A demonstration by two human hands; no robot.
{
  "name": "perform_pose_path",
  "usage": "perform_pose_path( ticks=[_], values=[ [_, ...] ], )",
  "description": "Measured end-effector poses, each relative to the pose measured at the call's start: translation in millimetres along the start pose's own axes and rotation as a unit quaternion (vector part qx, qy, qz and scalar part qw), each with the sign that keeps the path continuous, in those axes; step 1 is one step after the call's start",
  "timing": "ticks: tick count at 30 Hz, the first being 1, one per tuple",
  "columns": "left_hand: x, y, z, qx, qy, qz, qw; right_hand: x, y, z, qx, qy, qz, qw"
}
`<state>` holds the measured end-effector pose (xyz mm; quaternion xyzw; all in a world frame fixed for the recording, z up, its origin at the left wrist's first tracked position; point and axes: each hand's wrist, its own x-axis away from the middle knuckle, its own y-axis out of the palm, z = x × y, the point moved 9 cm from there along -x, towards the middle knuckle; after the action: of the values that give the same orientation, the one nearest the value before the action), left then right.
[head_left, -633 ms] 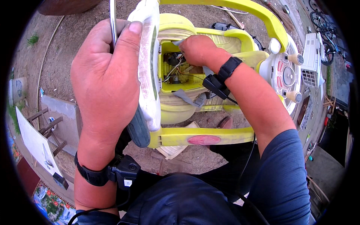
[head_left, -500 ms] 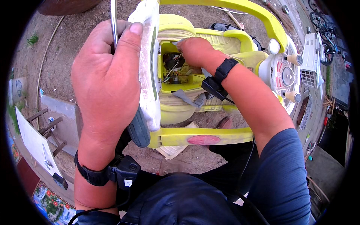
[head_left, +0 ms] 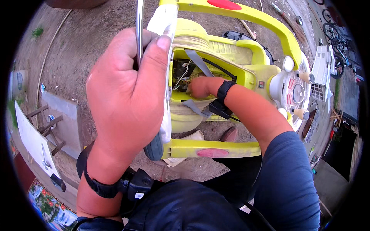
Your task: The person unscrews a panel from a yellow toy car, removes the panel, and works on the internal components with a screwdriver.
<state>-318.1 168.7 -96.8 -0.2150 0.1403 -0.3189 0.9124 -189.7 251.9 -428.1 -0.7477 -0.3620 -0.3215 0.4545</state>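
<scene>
A yellow and white ride-on toy car (head_left: 262, 79) stands in front of me, its seat compartment (head_left: 243, 75) uncovered. My left hand (head_left: 127, 84) is closed round a shiny metal rod (head_left: 139, 32), its thumb against the white end panel (head_left: 166, 127). A dark wheel (head_left: 155, 148) shows below that hand. My right hand (head_left: 201, 87) reaches down into the compartment with curled fingers, beside thin wires (head_left: 184, 71) and a dark motor-like part. Its fingertips are partly hidden, so what they grip cannot be made out. One grey strap (head_left: 199, 62) crosses the compartment; another grey strap (head_left: 194, 107) hangs over its near edge.
Yellow side rails (head_left: 216, 149) run along the car's near and far sides. A round white control panel (head_left: 295, 94) with two knobs is at the right. A white board (head_left: 34, 138) leans at the left. Bicycles (head_left: 335, 42) stand far right, on dirt ground.
My right hand has moved from the compartment's far edge down inside, beside the wires. One grey strap now lies across the opening. The left hand keeps its grip, and the view has shifted slightly.
</scene>
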Motion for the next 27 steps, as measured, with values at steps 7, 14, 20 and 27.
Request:
perform_pose_path(
  ticks=[7, 14, 20, 27],
  values=[
    [2, -2, -2, -0.016, -0.004, -0.014, 1.0, -7, -13, 25, -0.032, 0.115, 0.074, 0.99],
    [2, -1, 0, -0.009, -0.012, -0.024, 1.0, -44, 2, 67, -0.129, 0.155, 0.172, 0.964],
    [3, -1, 1, -0.027, -0.023, -0.039, 0.999, -56, -1, 61, -0.085, 0.118, 0.169, 0.975],
    [2, -1, 2, -0.04, -0.042, -0.048, 0.997, -68, -4, 61, -0.145, 0.0, 0.205, 0.968]
  ],
)
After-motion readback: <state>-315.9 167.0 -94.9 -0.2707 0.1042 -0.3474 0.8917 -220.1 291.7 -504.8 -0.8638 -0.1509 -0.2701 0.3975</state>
